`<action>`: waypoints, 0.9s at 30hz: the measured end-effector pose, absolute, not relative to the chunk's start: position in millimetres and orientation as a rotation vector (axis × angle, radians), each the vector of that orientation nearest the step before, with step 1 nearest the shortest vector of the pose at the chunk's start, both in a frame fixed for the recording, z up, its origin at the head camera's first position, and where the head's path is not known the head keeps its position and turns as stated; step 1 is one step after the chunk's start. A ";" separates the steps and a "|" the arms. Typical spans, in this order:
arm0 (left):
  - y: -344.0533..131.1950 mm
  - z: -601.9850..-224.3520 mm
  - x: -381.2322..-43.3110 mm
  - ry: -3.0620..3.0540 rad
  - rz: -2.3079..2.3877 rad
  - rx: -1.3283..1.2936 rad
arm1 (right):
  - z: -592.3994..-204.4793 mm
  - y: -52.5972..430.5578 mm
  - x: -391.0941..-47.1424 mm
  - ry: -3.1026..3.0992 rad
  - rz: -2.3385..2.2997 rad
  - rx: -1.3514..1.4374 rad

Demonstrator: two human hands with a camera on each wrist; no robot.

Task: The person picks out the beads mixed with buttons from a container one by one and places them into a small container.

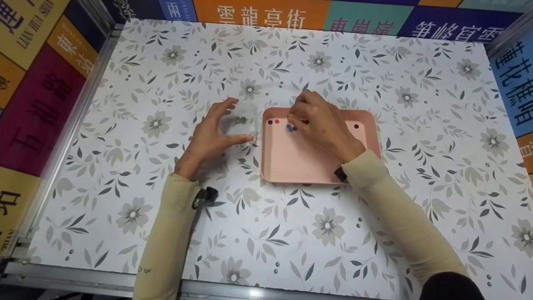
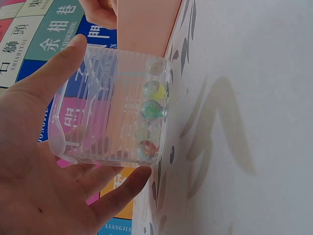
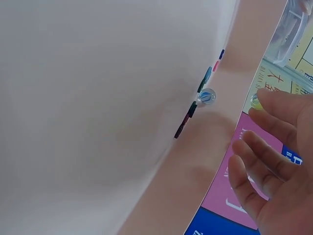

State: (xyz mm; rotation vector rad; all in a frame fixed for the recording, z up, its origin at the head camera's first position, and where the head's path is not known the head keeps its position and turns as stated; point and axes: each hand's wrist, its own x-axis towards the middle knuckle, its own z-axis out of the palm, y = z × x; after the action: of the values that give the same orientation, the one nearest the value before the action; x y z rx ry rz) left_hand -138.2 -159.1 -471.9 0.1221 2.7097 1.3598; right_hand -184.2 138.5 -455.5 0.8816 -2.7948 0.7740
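My left hand holds a clear plastic box from its sides, thumb on one side and fingers on the other. Several glass marbles lie at the bottom of the box. Over the pink tray, my right hand pinches a yellowish glass marble between thumb and forefinger, its other fingers loosely bent. Inside the tray are a clear marble with blue swirls and several small round coloured pieces, among them a pink one and a dark one.
The box stands just left of the tray on a table with a leaf and flower print. Panels with large printed characters border the back and both sides. A metal rail runs along the front edge.
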 end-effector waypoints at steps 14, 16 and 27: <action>-159.6 -472.2 -139.3 2.727 1.354 0.163 | -454.3 136.2 -184.3 -2.800 0.818 0.854; -159.6 -472.4 -139.6 2.731 1.351 0.169 | -453.7 135.7 -184.0 -2.800 0.811 0.848; -159.3 -473.2 -139.2 2.726 1.364 0.171 | -451.4 134.7 -183.4 -2.747 0.817 0.887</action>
State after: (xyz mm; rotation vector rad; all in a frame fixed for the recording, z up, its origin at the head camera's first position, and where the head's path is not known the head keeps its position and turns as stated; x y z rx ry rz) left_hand -139.2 -159.3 -473.2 0.1715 2.7257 1.3645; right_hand -183.4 134.7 -451.4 0.8872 -2.7469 0.8165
